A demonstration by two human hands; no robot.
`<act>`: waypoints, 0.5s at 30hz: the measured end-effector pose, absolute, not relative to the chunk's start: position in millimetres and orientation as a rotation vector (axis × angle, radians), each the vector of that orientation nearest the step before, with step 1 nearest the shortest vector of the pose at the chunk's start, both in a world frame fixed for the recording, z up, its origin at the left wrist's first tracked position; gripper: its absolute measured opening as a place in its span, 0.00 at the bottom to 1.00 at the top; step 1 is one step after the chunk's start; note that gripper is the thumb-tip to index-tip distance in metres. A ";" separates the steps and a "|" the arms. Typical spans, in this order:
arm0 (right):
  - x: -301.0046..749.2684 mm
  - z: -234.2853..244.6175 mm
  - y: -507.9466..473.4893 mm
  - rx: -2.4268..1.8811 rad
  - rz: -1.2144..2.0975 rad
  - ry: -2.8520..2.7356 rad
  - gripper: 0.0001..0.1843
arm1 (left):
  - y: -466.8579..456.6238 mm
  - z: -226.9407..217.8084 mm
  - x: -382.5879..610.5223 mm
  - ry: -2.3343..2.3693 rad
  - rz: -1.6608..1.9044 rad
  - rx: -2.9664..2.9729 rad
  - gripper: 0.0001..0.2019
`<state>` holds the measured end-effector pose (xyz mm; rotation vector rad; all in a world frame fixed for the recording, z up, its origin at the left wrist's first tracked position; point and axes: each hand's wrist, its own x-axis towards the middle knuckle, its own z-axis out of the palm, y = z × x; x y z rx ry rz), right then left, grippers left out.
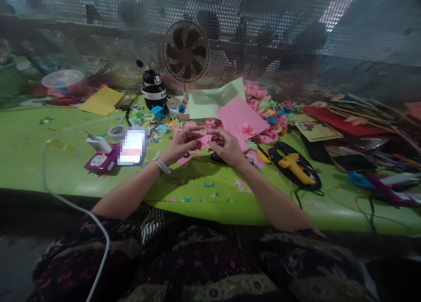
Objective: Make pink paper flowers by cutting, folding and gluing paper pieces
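Both of my hands meet over the middle of the green table (39,161). My left hand (182,145), with a white watch at the wrist, pinches one side of a small pink paper piece (206,139). My right hand (226,147) is closed on the other side of the same piece. Just beyond the hands lies a pink paper sheet (238,114) with a folded pink flower (248,129) on it. Small paper scraps (210,186) lie on the table in front of my wrists.
A phone (132,147) and a purple box (100,161) lie to the left, with a white cable (54,192) looping off the edge. Behind stand a small fan (186,52) and a black bottle (153,90). A yellow glue gun (296,166), paper flowers (259,98) and sticks (362,111) crowd the right.
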<state>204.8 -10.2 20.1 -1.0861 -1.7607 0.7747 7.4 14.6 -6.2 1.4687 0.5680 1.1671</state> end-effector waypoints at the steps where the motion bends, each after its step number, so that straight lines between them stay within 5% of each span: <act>1: 204.9 20.0 -10.1 -1.089 0.765 -1.764 0.16 | 14.7 -6.2 7.1 0.565 1.166 1.470 0.23; 15: 204.9 20.9 -10.9 -1.096 0.783 -1.767 0.17 | 15.6 -6.4 6.3 0.576 1.165 1.437 0.24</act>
